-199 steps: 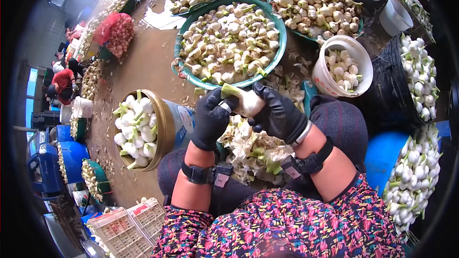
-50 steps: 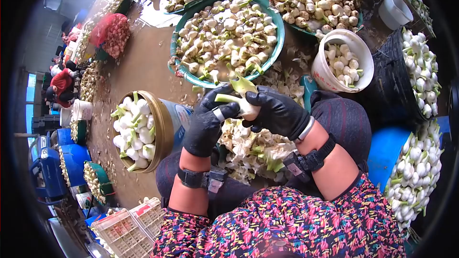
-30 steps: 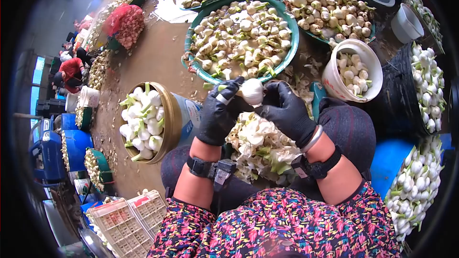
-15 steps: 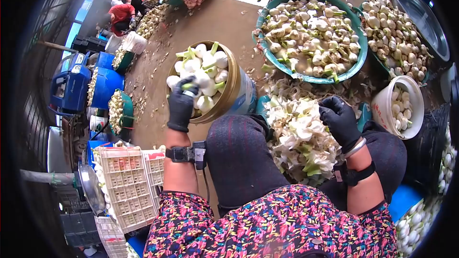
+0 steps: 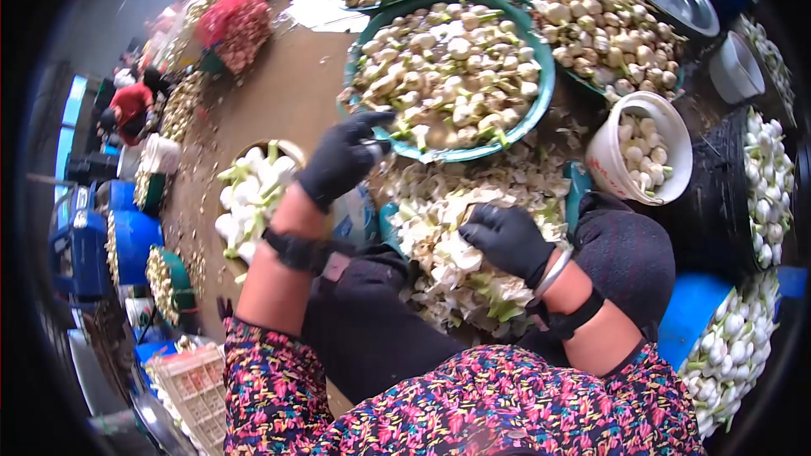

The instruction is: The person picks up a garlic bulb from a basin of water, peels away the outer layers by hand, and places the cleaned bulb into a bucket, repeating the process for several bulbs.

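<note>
My left hand [image 5: 345, 156], in a black glove, reaches to the near left rim of a green basin [image 5: 545, 89] of garlic bulbs [image 5: 456, 76]. Its fingers are stretched and apart, with a small pale patch near the thumb; no bulb shows in it. Over a heap of garlic skins [image 5: 439, 245] between my knees is my right hand [image 5: 507, 241], also gloved in black. Its fingers are curled closed, and what they may hold is hidden. Left of my left forearm, a bucket [image 5: 291, 150] is piled with white trimmed garlic, partly covered by the arm.
A white bucket [image 5: 600, 160] with some bulbs stands to the right. More heaped basins [image 5: 583, 84] lie at the back. Whole white garlic [image 5: 726, 363] fills containers at far right. A plastic crate [image 5: 190, 384] is at lower left, and a person in red [image 5: 131, 105] sits far left.
My left hand has left the bucket of trimmed garlic, let go of a bulb, and moved right to the basin. The view has turned right. My right hand stays over the skins, fingers curled.
</note>
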`<move>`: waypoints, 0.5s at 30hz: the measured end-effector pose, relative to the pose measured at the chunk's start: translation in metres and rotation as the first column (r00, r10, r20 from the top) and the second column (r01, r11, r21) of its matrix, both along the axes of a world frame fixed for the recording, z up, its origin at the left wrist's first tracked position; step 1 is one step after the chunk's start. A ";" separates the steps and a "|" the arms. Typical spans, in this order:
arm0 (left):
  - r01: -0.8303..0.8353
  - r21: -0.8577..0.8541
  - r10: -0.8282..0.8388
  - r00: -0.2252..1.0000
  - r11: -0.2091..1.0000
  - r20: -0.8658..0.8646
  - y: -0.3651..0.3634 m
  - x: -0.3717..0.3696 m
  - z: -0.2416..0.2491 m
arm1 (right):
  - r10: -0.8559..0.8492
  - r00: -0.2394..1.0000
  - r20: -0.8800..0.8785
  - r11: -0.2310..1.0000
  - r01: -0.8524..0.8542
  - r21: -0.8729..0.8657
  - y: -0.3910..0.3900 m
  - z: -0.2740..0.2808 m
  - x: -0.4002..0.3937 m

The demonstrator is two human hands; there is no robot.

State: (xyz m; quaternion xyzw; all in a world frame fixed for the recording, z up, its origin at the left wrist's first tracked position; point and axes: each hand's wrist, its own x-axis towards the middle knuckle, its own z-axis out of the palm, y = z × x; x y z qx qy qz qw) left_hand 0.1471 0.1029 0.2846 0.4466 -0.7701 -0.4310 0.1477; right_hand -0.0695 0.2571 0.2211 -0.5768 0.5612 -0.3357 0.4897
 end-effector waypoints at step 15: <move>0.361 -0.215 -0.206 0.828 0.907 0.521 -0.130 -0.071 -0.285 | -0.172 0.983 -0.063 0.985 0.170 -0.033 -0.016 0.008 -0.022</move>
